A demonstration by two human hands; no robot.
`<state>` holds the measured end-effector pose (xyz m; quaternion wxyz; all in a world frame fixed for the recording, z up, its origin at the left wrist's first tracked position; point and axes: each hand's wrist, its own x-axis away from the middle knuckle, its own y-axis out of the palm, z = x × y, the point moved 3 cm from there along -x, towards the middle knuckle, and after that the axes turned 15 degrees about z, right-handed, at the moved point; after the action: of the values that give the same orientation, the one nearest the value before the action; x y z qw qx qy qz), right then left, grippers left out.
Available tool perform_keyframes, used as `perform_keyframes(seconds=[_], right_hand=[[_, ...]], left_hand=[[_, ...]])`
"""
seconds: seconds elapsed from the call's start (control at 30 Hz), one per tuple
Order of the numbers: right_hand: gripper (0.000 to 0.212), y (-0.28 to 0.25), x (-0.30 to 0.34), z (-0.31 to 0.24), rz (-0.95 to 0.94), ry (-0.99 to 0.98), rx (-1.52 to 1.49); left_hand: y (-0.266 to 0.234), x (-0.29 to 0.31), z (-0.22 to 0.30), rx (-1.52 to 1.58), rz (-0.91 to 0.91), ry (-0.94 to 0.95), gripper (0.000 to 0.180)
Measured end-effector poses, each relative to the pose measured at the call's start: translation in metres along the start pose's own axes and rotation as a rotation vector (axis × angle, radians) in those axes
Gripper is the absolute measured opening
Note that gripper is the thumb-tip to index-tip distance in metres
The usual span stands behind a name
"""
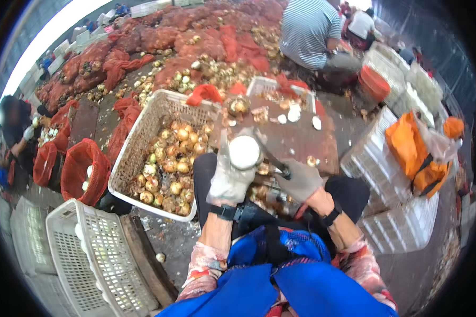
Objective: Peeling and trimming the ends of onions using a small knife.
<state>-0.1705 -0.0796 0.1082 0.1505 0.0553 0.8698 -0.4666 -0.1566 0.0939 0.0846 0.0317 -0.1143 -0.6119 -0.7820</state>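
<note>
My left hand (228, 177), in a pale glove, is closed around a peeled white onion (244, 152) above my lap. In a grey glove, my right hand (300, 180) grips a knife (276, 162) by its dark handle. The blade points up and left, close to the onion's right side; whether it touches cannot be made out. Just beyond my hands lies a brown board (307, 140) with a few peeled white onions (294, 112) and scraps of skin on it. Left of my knee stands a white crate (122, 158) of unpeeled yellow onions (177, 153).
At left are red mesh bags (82, 171) and a white slatted crate (111, 248) with peeled onions. Stacked white crates (396, 224) and an orange bag (412, 148) stand at right. Loose onions and red sacks (169, 39) cover the far floor. A person (312, 34) sits ahead.
</note>
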Motion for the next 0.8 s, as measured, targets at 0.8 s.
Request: perform_keyframes(seconds=[0.8], right_hand=[[0.022,0.018,-0.020,-0.021,0.031,-0.225,0.241]], left_hand=[[-0.007,-0.006,-0.002,-0.174,-0.115,0.089,0.049]])
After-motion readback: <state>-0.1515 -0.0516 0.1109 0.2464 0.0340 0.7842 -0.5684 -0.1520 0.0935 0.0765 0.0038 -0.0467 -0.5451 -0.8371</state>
